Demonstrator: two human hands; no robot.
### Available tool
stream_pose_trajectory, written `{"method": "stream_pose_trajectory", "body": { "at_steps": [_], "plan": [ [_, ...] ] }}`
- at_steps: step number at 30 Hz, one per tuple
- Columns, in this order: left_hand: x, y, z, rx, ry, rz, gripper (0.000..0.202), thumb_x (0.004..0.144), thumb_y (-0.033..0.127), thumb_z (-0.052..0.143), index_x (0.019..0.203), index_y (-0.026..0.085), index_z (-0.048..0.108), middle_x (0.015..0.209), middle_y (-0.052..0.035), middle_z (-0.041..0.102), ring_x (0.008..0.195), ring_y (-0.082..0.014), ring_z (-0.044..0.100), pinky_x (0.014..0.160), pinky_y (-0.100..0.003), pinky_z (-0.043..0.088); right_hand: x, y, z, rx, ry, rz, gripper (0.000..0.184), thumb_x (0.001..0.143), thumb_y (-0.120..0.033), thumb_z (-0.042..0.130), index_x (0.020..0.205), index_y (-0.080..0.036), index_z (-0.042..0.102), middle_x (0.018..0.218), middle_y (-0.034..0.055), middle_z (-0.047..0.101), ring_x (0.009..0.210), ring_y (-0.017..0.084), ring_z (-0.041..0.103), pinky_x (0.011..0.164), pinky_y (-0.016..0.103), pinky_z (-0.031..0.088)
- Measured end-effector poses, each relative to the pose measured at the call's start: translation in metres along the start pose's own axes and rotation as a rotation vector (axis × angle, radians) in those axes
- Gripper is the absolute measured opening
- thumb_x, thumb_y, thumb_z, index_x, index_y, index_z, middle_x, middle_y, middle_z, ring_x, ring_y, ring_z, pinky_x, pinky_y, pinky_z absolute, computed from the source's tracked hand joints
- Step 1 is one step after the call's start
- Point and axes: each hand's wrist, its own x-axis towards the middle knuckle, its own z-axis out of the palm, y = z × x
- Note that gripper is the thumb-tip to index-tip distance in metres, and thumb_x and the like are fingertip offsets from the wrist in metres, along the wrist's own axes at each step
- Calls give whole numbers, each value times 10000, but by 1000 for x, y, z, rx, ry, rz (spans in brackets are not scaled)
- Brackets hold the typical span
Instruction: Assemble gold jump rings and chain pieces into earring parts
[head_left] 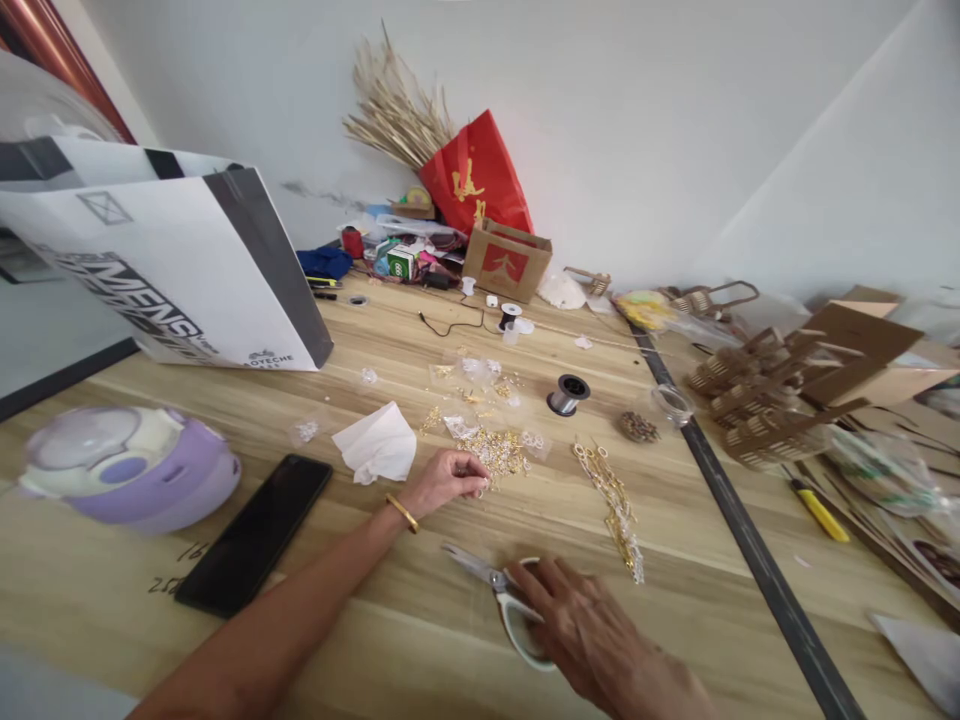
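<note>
My left hand [444,481], with a gold bangle on the wrist, rests on the wooden table [390,640] with its fingers pinched at the edge of a pile of small gold beads and findings [501,451]. My right hand [581,618] lies over the white handles of a pair of scissors [480,572], fingers curled around them; the blades point left along the table. A line of finished gold chain pieces [615,505] lies to the right of both hands.
A black phone [255,530], a purple lidded container [127,465], a crumpled tissue [377,442] and a large white paper bag [172,265] sit to the left. A wire spool [568,394], a red bag [476,180], a brown bag [506,260] and cardboard pieces [780,400] lie beyond.
</note>
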Motion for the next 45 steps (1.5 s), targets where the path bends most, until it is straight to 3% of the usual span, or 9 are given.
{"method": "stream_pose_trajectory", "body": {
  "at_steps": [3, 7, 10, 14, 20, 25, 34, 40, 45],
  "plan": [
    [0, 1, 1, -7, 16, -14, 200, 592, 221, 744, 710, 96, 643, 536, 6, 619, 494, -84, 546, 506, -195, 424, -3, 0, -1, 70, -35, 49, 453, 736, -117, 533, 1172, -239, 521, 1034, 82, 613, 909, 241, 587, 691, 285, 423],
    [-1, 4, 1, -38, 9, -18, 207, 587, 225, 746, 699, 99, 627, 551, 6, 623, 494, -76, 539, 502, -190, 416, -13, 16, -15, 386, -71, 66, 312, 744, -166, 540, 1042, -244, 589, 857, 23, 640, 755, 169, 604, 692, 256, 424],
    [-2, 5, 1, -52, 1, -20, 216, 588, 235, 747, 699, 97, 625, 566, 0, 627, 499, -74, 534, 503, -189, 412, -19, 34, -18, 768, -113, 104, 325, 730, -208, 571, 1055, -216, 587, 779, 10, 640, 666, 148, 591, 569, 214, 427],
    [-3, 4, 0, -61, -8, -24, 232, 594, 253, 752, 714, 96, 632, 589, -9, 632, 520, -82, 543, 520, -198, 422, -17, 52, -5, 1163, -73, 18, 516, 755, -285, 613, 1245, -194, 477, 883, 56, 646, 724, 174, 617, 652, 277, 479],
    [-4, 5, 1, -85, -5, -33, 275, 578, 260, 773, 736, 100, 615, 610, -7, 617, 552, -95, 556, 546, -217, 440, -2, 49, 9, 1033, 106, 169, 577, 688, -367, 662, 1221, -189, 532, 690, -13, 511, 631, 144, 486, 584, 255, 413],
    [-4, 5, 2, -159, -17, -32, 363, 569, 240, 786, 853, 110, 602, 697, -1, 615, 591, -97, 580, 568, -227, 462, -2, 46, 8, 898, 164, 195, 597, 693, -405, 662, 1238, -206, 523, 717, -7, 526, 653, 152, 468, 600, 250, 406],
    [-3, 3, 2, -239, -18, -7, 434, 573, 235, 788, 932, 117, 575, 701, 19, 598, 595, -93, 582, 573, -228, 446, 13, 40, -3, 794, 36, 246, 492, 731, -366, 616, 1185, -205, 517, 637, -61, 393, 578, 110, 350, 522, 216, 271],
    [-3, 3, 3, -276, -38, -2, 516, 576, 246, 798, 984, 137, 502, 696, 16, 622, 605, -112, 594, 592, -248, 449, 26, 36, -8, 782, 29, 227, 376, 744, -343, 597, 1091, -206, 552, 636, -60, 406, 595, 112, 382, 538, 212, 291],
    [-4, 1, 2, -296, -61, -11, 488, 571, 238, 808, 888, 164, 445, 694, 18, 632, 589, -101, 584, 583, -239, 447, 35, 35, -2, 837, 100, 189, 368, 777, -388, 568, 1095, -204, 549, 617, -61, 370, 583, 113, 358, 525, 216, 287]
  ]
}}
